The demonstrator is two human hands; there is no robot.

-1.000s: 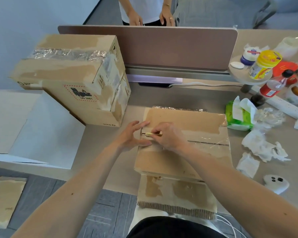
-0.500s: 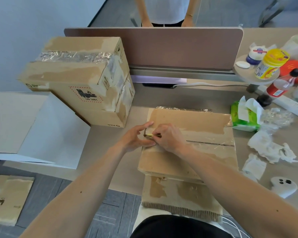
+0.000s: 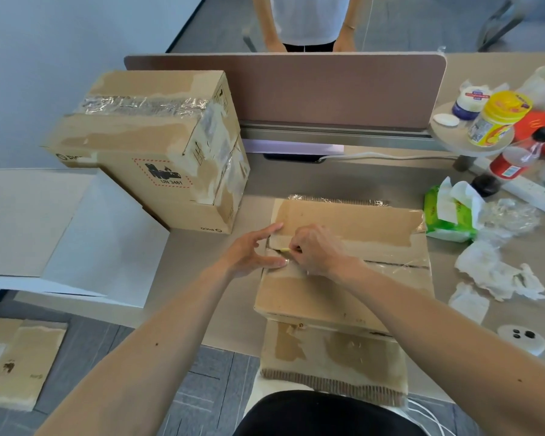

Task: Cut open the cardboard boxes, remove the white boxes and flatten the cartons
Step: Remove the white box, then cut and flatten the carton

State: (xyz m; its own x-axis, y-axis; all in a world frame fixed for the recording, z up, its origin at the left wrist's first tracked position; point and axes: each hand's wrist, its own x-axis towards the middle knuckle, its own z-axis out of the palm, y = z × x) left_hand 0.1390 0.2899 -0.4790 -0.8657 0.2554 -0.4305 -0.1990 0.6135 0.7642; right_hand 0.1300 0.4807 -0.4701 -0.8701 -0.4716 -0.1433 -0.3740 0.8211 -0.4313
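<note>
A taped cardboard box (image 3: pixel 353 221) lies flat on the desk in front of me, its centre seam slit along the right half. My right hand (image 3: pixel 315 250) grips a small yellow cutter (image 3: pixel 284 250) at the seam's left end. My left hand (image 3: pixel 252 250) rests on the box's left edge with thumb and fingers spread, steadying it. A second, larger sealed cardboard box (image 3: pixel 158 146) with a UN 3481 label stands at the back left. Part of a white box (image 3: pixel 60 234) lies on the desk's left end.
A desk divider (image 3: pixel 328 89) runs across the back, with a person standing behind it. Bottles, a jar, a green tissue pack (image 3: pixel 447 215), crumpled tissues and a white controller (image 3: pixel 523 338) clutter the right side. Flattened cardboard (image 3: pixel 19 360) lies on the floor at left.
The cutter in my right hand has drawn back toward the hand at the left end of the seam, so less of it shows. My left hand stays on the box edge.
</note>
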